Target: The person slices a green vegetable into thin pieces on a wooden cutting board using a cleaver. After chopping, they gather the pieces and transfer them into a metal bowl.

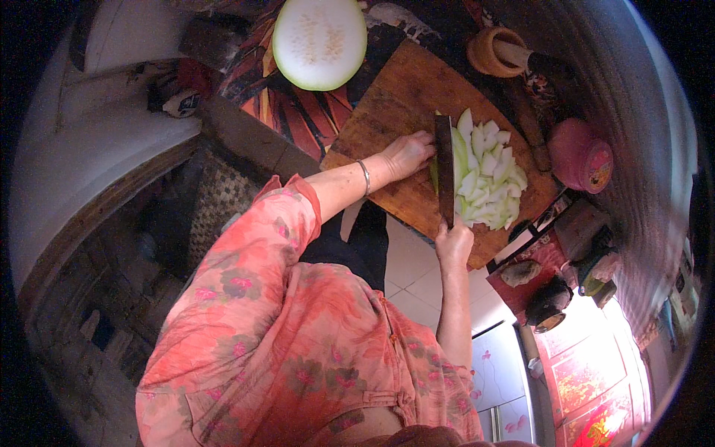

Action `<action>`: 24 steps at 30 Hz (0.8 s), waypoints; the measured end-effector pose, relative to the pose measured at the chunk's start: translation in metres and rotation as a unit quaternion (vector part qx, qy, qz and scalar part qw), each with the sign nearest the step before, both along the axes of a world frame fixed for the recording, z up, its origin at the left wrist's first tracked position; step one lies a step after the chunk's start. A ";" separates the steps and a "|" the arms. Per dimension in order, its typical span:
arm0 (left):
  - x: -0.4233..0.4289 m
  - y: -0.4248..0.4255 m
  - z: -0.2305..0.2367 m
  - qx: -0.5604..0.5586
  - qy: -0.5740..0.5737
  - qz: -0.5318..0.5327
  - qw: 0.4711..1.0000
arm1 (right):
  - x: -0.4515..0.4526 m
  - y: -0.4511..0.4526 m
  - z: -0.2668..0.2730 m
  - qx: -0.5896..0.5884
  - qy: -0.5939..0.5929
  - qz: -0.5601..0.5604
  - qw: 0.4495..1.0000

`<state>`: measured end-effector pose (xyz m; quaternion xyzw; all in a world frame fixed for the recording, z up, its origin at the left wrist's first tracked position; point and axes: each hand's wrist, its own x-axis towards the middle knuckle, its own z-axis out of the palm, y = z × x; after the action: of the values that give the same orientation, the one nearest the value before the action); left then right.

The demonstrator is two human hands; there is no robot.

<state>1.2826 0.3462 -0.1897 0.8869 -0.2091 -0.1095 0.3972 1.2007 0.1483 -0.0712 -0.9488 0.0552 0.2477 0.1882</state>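
On a wooden cutting board point(385, 112), my right hand point(454, 243) grips the handle of a cleaver point(444, 167), whose blade stands nearly on edge and points away from me. My left hand point(412, 153) rests to the left of the blade with its fingers curled against pale green melon, mostly hidden by the fingers and blade. Directly right of the blade lies a heap of sliced pale green melon point(491, 173). A halved winter melon point(319, 44) with its seeded cut face up sits beyond the board at the upper left.
Behind the board at the right stand a wooden mortar point(494, 53) with a pestle and a pink plastic jar point(578, 153). A patterned cloth point(296, 117) lies left of the board. A dark pot point(549, 302) and other items are at the lower right.
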 end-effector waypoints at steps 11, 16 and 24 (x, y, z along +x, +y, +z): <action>0.003 -0.001 0.001 0.004 -0.001 0.009 1.000 | 0.005 0.005 0.005 -0.021 0.017 0.002 1.000; 0.003 -0.003 -0.001 -0.016 -0.004 0.021 1.000 | 0.005 0.001 -0.004 -0.026 0.017 0.008 0.999; 0.002 -0.001 -0.003 -0.018 -0.031 0.019 0.999 | 0.032 0.016 -0.013 -0.037 0.050 0.012 0.998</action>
<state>1.2849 0.3455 -0.1927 0.8863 -0.2065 -0.0706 0.4085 1.2324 0.1648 -0.0846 -0.9421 0.0624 0.2948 0.1474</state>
